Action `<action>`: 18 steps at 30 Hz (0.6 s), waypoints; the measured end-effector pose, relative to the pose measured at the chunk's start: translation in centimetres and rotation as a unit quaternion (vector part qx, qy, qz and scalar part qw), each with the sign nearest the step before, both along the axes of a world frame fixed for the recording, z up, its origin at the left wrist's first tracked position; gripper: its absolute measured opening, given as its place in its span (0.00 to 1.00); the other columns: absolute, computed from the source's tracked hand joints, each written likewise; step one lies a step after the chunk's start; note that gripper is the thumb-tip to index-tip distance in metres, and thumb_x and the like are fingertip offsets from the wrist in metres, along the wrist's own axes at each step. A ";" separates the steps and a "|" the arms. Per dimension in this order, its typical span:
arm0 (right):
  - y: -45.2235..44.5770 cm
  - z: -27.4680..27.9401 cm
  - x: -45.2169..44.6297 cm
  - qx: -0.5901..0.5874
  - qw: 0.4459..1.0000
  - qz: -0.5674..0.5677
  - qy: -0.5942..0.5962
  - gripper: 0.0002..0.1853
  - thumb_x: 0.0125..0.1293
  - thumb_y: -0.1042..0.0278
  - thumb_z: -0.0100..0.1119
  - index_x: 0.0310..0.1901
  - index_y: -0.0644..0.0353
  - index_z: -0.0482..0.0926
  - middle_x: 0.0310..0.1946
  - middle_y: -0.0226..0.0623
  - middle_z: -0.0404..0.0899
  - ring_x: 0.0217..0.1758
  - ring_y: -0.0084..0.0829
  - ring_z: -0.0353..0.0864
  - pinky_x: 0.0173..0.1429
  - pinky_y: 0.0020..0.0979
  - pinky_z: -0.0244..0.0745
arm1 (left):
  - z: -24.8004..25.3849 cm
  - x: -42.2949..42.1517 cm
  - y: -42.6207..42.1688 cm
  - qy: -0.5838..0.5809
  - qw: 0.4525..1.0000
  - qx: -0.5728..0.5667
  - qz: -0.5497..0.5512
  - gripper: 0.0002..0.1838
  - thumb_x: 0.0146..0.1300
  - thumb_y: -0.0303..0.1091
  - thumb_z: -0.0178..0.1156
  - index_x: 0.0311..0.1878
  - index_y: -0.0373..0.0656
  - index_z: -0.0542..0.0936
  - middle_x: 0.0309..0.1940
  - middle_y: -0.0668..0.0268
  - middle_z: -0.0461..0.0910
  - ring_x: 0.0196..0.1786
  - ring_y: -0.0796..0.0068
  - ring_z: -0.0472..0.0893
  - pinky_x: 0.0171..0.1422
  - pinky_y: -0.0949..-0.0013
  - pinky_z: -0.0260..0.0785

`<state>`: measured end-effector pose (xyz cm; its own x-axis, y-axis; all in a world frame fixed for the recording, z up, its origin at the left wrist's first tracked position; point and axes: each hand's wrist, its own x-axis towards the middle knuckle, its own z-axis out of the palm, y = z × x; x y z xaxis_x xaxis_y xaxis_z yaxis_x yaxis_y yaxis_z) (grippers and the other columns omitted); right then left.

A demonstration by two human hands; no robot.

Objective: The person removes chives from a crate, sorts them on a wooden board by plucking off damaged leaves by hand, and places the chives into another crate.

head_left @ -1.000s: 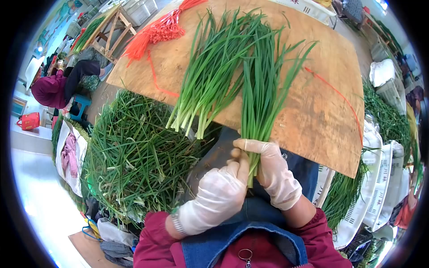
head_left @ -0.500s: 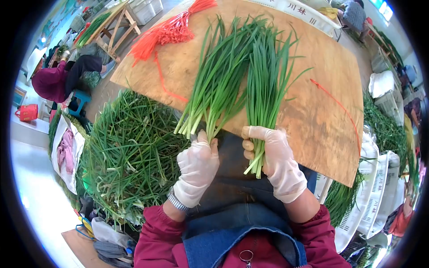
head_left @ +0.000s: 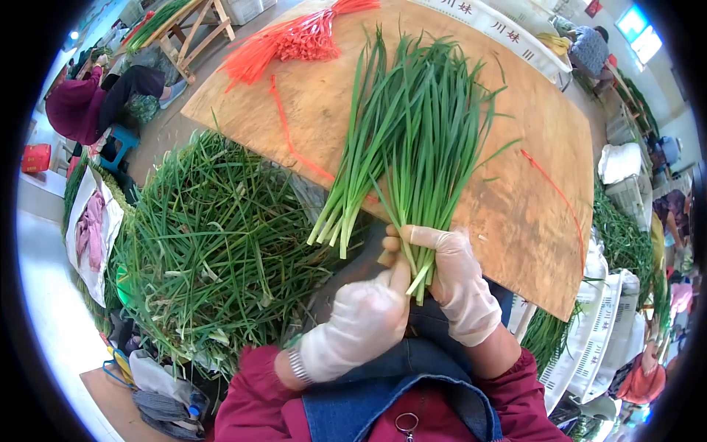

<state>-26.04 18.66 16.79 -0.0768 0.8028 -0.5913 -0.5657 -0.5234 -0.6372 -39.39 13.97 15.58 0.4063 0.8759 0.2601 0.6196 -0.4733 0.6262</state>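
Observation:
My right hand [head_left: 462, 287], in a whitish glove, is closed around the pale lower stems of a bunch of garlic chives [head_left: 434, 147]. The bunch's leaves lie over the wooden board and its cut ends stick out below my fist. My left hand [head_left: 357, 320], also gloved, has its fingers pinched at those stem ends, beside the right hand's fingertips; the fingers are partly hidden. A smaller loose group of chives [head_left: 342, 199] lies to the left, its white ends jutting past the board's near edge, with neither hand on it.
The wooden board [head_left: 537, 214] carries a bundle of red ties [head_left: 305, 44] and loose red strips [head_left: 287, 132]. A big heap of chives [head_left: 213, 250] stands at left. White crates [head_left: 589, 331] stand at right. Another person [head_left: 81, 107] sits at far left.
My left hand has moved right from the left-hand chives to the stems in my right hand. The right-hand bunch looks fuller, the left group smaller. The view has shifted slightly.

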 end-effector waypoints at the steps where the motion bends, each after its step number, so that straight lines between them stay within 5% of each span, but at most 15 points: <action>1: 0.0 -0.1 0.1 -0.009 1.000 -0.001 -0.012 0.11 0.56 0.78 0.58 0.41 0.74 0.75 0.31 0.44 0.79 0.30 0.34 0.80 0.36 0.32 0.79 | 1.0 -1.2 0.0 -0.014 0.999 -0.014 -0.038 0.21 0.50 0.21 0.57 0.51 0.34 0.73 0.20 0.58 0.74 0.21 0.59 0.76 0.24 0.61 0.69; 3: 0.1 -0.9 0.7 -0.022 1.000 0.005 0.009 0.10 0.55 0.79 0.57 0.39 0.74 0.76 0.29 0.43 0.79 0.27 0.31 0.79 0.32 0.29 0.78 | 2.5 -3.2 0.5 -0.097 0.988 0.090 0.083 0.14 0.49 0.23 0.61 0.41 0.37 0.77 0.23 0.58 0.75 0.20 0.60 0.76 0.23 0.64 0.68; 5: 0.3 -0.8 0.8 -0.020 1.000 0.015 -0.001 0.09 0.55 0.79 0.57 0.37 0.74 0.76 0.28 0.43 0.79 0.25 0.30 0.79 0.30 0.28 0.78 | 2.6 -3.9 1.5 0.003 0.971 0.103 0.217 0.13 0.48 0.27 0.65 0.39 0.39 0.78 0.26 0.59 0.75 0.22 0.59 0.76 0.25 0.64 0.68; 8: 0.3 -1.1 0.3 0.000 1.000 0.021 -0.015 0.10 0.56 0.76 0.57 0.38 0.74 0.76 0.27 0.41 0.78 0.24 0.29 0.77 0.29 0.27 0.75 | 0.6 -3.8 3.3 0.136 0.966 0.053 0.213 0.14 0.48 0.31 0.66 0.39 0.41 0.78 0.29 0.61 0.74 0.27 0.60 0.76 0.30 0.61 0.68; 11: 0.2 -0.9 0.2 0.011 0.999 0.023 -0.035 0.11 0.57 0.75 0.57 0.40 0.73 0.76 0.27 0.41 0.78 0.25 0.30 0.77 0.30 0.28 0.76 | -0.3 -3.3 3.0 0.090 0.957 0.167 0.222 0.13 0.47 0.28 0.65 0.39 0.41 0.79 0.29 0.60 0.75 0.28 0.59 0.76 0.29 0.61 0.68; 15: -0.1 -0.6 0.0 -0.006 1.000 0.007 -0.020 0.13 0.55 0.76 0.59 0.42 0.74 0.75 0.29 0.43 0.79 0.28 0.32 0.79 0.34 0.30 0.78 | 0.5 -1.2 1.4 0.070 0.968 0.175 0.165 0.15 0.44 0.23 0.63 0.39 0.37 0.78 0.26 0.60 0.74 0.26 0.61 0.75 0.27 0.63 0.68; 16: -0.2 -0.4 -0.4 0.006 1.000 -0.007 -0.020 0.14 0.55 0.76 0.59 0.42 0.74 0.75 0.30 0.43 0.79 0.28 0.32 0.79 0.35 0.31 0.78 | -0.3 -0.7 1.6 0.062 0.965 0.222 0.122 0.14 0.45 0.27 0.58 0.37 0.34 0.75 0.20 0.66 0.66 0.21 0.72 0.70 0.21 0.69 0.62; 18: -0.4 0.0 -1.0 0.030 0.999 -0.039 -0.020 0.15 0.55 0.76 0.59 0.43 0.73 0.75 0.30 0.44 0.79 0.29 0.33 0.80 0.36 0.32 0.79 | -0.6 0.2 0.9 0.020 0.983 0.168 0.075 0.20 0.45 0.24 0.62 0.45 0.33 0.75 0.23 0.62 0.71 0.22 0.65 0.72 0.23 0.64 0.65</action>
<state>-27.08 18.25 16.75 0.0090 0.8399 -0.5427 -0.5767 -0.4390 -0.6890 -39.21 14.88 15.01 0.2946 0.7937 0.5321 0.7189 -0.5510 0.4238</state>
